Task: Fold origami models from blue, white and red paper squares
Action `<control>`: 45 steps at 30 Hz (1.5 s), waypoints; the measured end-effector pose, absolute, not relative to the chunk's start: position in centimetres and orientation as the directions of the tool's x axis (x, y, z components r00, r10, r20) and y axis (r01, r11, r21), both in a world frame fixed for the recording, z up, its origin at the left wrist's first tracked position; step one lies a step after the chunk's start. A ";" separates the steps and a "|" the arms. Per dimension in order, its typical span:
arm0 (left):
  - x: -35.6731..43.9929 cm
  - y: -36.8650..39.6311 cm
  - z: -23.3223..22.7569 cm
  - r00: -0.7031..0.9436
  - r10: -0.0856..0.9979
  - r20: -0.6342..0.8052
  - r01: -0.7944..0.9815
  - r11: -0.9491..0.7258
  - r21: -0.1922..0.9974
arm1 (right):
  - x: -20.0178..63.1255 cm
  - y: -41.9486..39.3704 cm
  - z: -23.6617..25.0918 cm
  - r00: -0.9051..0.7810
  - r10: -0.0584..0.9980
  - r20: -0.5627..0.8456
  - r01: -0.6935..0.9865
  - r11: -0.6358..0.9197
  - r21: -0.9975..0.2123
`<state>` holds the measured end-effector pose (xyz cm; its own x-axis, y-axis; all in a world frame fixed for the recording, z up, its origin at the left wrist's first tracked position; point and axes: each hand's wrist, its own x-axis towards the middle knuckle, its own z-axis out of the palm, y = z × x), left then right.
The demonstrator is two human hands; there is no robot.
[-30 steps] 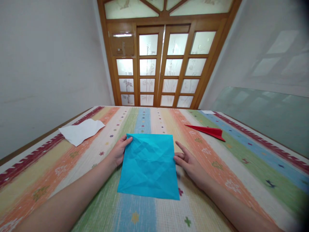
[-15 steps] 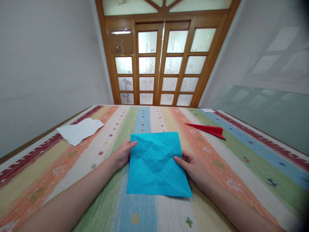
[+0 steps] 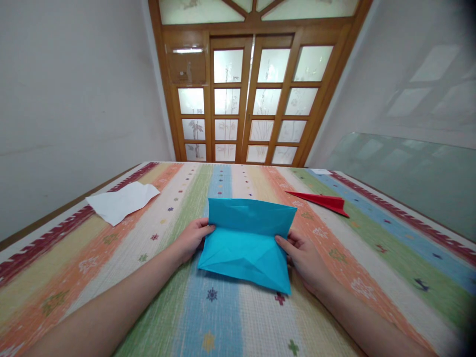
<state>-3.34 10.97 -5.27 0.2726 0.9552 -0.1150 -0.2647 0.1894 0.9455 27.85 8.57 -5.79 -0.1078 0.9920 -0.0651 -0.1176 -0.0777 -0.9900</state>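
A creased sheet of blue paper (image 3: pixel 245 243) is held up over the middle of the table, bent along a crosswise line so its far part stands up from its near part. My left hand (image 3: pixel 195 237) pinches its left edge, thumb on top and the other fingers behind the paper. On the right edge, my right hand (image 3: pixel 301 253) grips in the same way, its thumb lying on the blue surface. The fingertips under the sheet are hidden.
A striped tablecloth (image 3: pixel 148 292) covers the table. White crumpled paper (image 3: pixel 122 202) lies to the left, and a folded red paper plane (image 3: pixel 323 201) to the right. Beyond the table's far edge stand wooden doors with glass panes (image 3: pixel 247 99). A glass panel (image 3: pixel 405 168) leans at the right wall.
The blue paper has gone from nearly flat to bent across its middle, its near edge rising and its far part tilting up. Both hands have shifted slightly right, still holding its sides.
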 end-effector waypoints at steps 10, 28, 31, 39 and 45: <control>-3.8 10.7 -4.2 0.211 0.962 -0.171 -0.270 0.225 0.936 | 28.3 8.7 -5.5 -0.098 0.992 -0.074 -0.184 -0.091 -0.979; -4.5 11.1 -4.8 0.398 0.906 -0.147 -0.341 0.295 0.892 | 28.5 8.8 -5.1 -0.273 0.950 -0.149 -0.202 -0.208 -0.957; -5.4 11.2 -4.0 0.493 0.850 -0.187 -0.343 0.387 0.856 | 28.7 8.1 -4.0 -0.431 0.876 -0.218 -0.131 -0.300 -0.945; -4.0 9.4 -2.6 0.549 0.777 -0.308 0.188 0.245 0.951 | 28.6 6.9 -2.8 -0.458 0.809 -0.370 0.177 -0.325 -0.929; -3.2 9.0 -3.2 0.431 0.862 -0.267 0.033 0.281 0.959 | 29.2 8.1 -3.6 -0.422 0.858 -0.293 -0.098 -0.364 -0.926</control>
